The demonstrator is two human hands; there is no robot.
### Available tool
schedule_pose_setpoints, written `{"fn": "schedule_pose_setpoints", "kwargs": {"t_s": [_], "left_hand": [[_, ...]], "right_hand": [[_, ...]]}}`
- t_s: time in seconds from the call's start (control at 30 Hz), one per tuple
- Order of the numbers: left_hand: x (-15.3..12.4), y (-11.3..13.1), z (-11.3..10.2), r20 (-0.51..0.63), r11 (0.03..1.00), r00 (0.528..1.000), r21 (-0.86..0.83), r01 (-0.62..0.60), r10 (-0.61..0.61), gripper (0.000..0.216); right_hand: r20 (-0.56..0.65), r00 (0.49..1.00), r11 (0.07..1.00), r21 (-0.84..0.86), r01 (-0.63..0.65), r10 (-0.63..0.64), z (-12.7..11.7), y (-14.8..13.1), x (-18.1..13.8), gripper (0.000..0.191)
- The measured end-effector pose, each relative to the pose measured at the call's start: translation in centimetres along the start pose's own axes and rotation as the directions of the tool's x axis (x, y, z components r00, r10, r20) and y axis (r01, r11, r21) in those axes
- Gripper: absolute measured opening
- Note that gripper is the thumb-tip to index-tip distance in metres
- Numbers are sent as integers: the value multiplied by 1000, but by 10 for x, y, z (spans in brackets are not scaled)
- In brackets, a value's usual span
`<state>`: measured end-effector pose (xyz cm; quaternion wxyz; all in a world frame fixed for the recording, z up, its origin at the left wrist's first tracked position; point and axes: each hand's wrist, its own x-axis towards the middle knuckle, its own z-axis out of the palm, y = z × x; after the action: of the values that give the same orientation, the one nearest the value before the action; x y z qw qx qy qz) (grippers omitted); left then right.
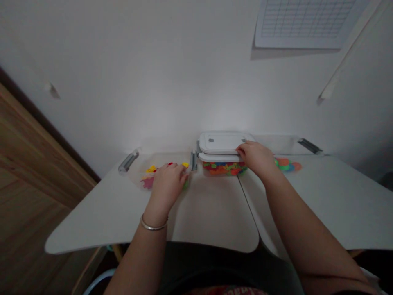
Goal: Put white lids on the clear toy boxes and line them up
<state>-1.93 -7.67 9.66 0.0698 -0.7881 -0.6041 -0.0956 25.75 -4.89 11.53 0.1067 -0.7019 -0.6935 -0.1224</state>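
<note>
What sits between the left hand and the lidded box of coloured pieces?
In the head view, a grey clip latch stands between the left hand and the lidded box.

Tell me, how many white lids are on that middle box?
2, stacked: the top lid lies on the lower lid, which sits on the box of coloured pieces. The right hand touches their right edge and may hide part of them.

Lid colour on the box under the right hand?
White lid, seen in the head view.
</note>
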Motion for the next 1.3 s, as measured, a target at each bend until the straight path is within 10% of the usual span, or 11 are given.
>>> {"fn": "schedule_pose_setpoints", "kwargs": {"t_s": [0.73, 1.3], "left_hand": [[-67, 44, -31, 169, 928, 932, -256, -271, 319, 5], [-56, 89, -7, -55, 802, 837, -257, -539, 545, 17]], "right_hand": [[-173, 981, 993, -96, 74, -90, 3, -4, 4, 28], [4, 981, 976, -102, 195, -195, -12, -18, 16, 28]]}}
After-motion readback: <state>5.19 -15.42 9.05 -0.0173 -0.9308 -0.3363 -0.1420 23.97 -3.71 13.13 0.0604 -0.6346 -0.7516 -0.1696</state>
